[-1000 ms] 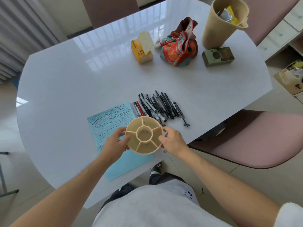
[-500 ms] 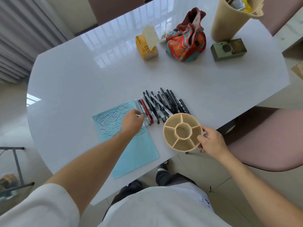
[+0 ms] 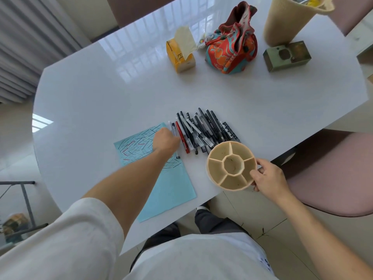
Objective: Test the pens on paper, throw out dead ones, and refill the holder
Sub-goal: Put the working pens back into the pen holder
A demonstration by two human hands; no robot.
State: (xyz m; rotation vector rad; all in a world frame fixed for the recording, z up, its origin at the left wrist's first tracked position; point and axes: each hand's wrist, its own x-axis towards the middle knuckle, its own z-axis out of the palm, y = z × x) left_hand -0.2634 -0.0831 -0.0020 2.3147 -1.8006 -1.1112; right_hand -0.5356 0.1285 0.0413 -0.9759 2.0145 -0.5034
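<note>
A round beige pen holder (image 3: 231, 165) with empty compartments hangs over the table's near edge, and my right hand (image 3: 268, 176) grips its right rim. Several pens (image 3: 203, 130), mostly black with one red pen (image 3: 181, 138), lie in a row on the white table (image 3: 121, 93). My left hand (image 3: 166, 140) rests over the left end of that row, fingers curled around the leftmost pens, whose ends stick out above and below it. A light blue paper (image 3: 171, 188) covered in scribbled test strokes lies left of the pens, partly under my forearm.
At the far side stand a tall beige bin (image 3: 286, 23) with rubbish in it, a green box (image 3: 286, 55), a colourful fabric pouch (image 3: 230, 51) and a yellow tissue box (image 3: 179, 57). A pink chair (image 3: 333, 168) sits right of the table's edge.
The holder moved from above the paper to the right, now held by my right hand alone. My left hand let go of it and reached to the left end of the pen row.
</note>
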